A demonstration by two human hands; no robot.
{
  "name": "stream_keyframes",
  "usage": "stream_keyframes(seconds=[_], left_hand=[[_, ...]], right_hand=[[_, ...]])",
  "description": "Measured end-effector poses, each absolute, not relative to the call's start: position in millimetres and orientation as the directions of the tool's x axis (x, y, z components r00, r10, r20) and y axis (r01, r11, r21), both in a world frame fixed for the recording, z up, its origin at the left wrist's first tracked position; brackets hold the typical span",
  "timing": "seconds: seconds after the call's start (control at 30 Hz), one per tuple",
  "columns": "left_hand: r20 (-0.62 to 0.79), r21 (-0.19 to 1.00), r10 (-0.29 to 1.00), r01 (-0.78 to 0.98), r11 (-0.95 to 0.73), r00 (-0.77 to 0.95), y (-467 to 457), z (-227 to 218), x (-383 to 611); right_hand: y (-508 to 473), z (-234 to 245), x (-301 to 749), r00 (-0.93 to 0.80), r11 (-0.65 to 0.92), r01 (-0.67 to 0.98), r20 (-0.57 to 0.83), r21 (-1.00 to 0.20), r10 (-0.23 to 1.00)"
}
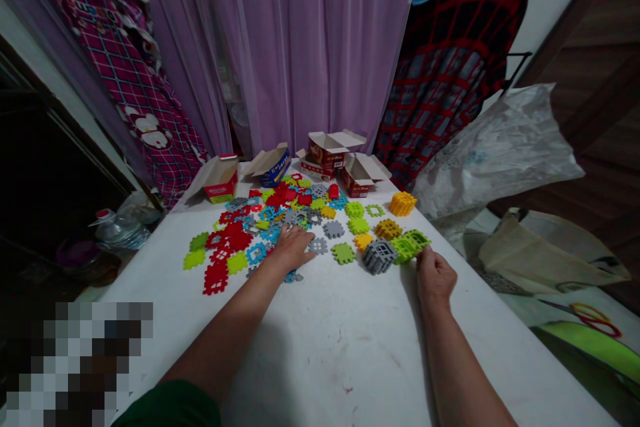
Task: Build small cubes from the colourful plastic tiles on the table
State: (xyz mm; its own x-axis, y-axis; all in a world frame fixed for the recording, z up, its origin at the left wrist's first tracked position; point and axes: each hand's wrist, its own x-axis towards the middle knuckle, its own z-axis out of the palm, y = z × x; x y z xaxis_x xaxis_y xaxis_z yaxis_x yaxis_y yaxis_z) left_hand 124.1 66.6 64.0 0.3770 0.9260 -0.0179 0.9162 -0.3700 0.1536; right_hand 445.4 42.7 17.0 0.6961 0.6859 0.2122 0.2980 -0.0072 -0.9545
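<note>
The right hand [435, 275] is the nearer one to a green interlocking block assembly [407, 245], which lies at about eleven o'clock from it, long axis slanting up to the right, its near end touching the hand. Whether the hand is clamped on it cannot be told. A gray waffle-block cube [379, 257] stands just beside the assembly at nine o'clock. The left hand [295, 247] rests open, fingers spread, on scattered flat plastic tiles [240, 238] — red, lime, blue, gray.
</note>
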Motion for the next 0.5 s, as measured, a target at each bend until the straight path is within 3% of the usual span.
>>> stream_keyframes(seconds=[0.2, 0.4, 0.5], left_hand=[[0.007, 0.182, 0.939, 0.923, -0.34, 0.345, 59.5, 66.5, 119.7], [0.081, 0.29, 0.933, 0.887, -0.359, 0.351, 11.3, 57.7, 89.4], [0.138, 0.265, 0.927, 0.889, -0.373, 0.348, -12.7, 46.3, 72.3]], right_hand=[[41.3, 19.3, 444.8, 0.697, -0.006, 0.276, 0.196, -0.961, 0.689], [40.1, 20.3, 444.0, 0.712, -0.012, 0.274, 0.195, -0.962, 0.674], [40.6, 17.8, 445.3, 0.747, -0.007, 0.259, 0.196, -0.966, 0.635]])
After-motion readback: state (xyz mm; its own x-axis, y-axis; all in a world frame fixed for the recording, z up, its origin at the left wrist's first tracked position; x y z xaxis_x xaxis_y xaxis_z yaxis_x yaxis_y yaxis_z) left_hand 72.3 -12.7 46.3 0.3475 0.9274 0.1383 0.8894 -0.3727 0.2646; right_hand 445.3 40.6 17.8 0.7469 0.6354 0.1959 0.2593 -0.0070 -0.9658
